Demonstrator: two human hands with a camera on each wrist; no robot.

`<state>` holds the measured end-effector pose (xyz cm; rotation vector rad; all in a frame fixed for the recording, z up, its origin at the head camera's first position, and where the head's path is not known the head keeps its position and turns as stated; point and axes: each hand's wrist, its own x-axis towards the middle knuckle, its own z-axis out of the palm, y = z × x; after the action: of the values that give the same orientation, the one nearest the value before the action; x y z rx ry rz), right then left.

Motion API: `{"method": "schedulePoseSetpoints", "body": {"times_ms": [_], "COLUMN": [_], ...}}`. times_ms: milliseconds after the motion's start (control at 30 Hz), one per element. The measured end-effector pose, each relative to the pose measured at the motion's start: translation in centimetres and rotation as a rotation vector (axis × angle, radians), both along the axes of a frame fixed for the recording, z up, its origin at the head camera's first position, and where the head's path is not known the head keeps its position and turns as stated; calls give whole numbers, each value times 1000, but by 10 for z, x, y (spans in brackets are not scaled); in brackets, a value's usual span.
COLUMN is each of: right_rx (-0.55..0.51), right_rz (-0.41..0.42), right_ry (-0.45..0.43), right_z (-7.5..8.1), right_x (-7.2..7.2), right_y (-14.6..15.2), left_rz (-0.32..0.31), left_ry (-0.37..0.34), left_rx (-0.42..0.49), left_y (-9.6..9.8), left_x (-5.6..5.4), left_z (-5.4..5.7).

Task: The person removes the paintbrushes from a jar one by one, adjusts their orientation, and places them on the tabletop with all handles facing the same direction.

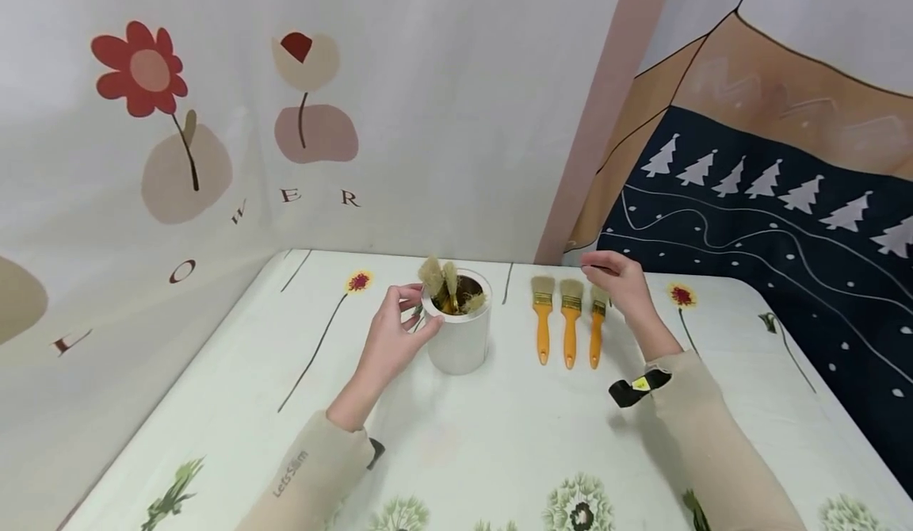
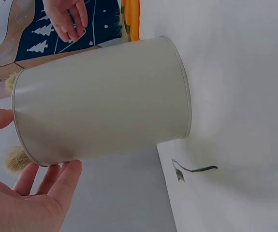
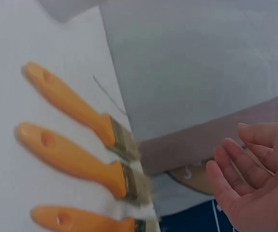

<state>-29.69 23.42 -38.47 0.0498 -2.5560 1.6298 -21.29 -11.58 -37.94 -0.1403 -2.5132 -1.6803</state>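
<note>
A white cylindrical can [image 1: 459, 350] stands upright near the back of the table. Brushes with pale bristles [image 1: 431, 274] stick up out of its top. My left hand [image 1: 391, 339] grips the can near its rim, thumb and fingertips spread around the side, as the left wrist view shows. To the right, three orange-handled paintbrushes lie in a row, bristles pointing away: the left brush [image 1: 543, 325], the middle brush [image 1: 571, 325] and the right brush [image 1: 596, 337]. Above the right brush's bristles, my right hand [image 1: 624, 285] is raised with loosely bent fingers and nothing in it.
The white tablecloth [image 1: 456, 436] carries printed flowers and stems. A pale curtain [image 1: 442, 119] with flower prints hangs behind the table, and a dark blue cloth with white trees [image 1: 713, 206] hangs at the right. Each wrist wears a black strap [image 1: 631, 392].
</note>
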Motion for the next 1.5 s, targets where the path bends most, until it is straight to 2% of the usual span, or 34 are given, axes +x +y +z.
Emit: {"method": "schedulePoseSetpoints", "body": {"times_ms": [300, 600, 800, 1167, 1333, 1500], "right_rx": [-59, -106, -139, -210, -203, -151], "right_rz": [114, 214, 263, 386, 434, 451], "right_ry": [42, 81, 67, 100, 100, 125], "right_z": [11, 17, 22, 29, 27, 24], "right_x": [10, 18, 24, 29, 33, 39], "right_y": [-30, -54, -68, -95, -105, -116], "left_rz": [-10, -15, 1, -9, -12, -10], "left_ry": [-14, -41, -44, -35, -36, -42], "left_rx": [62, 177, 197, 222, 229, 230], "left_y": [3, 9, 11, 10, 11, 10], "left_x": [-1, -4, -2, -4, -5, -3], "left_z": [-3, -8, -8, -7, -8, -9]}}
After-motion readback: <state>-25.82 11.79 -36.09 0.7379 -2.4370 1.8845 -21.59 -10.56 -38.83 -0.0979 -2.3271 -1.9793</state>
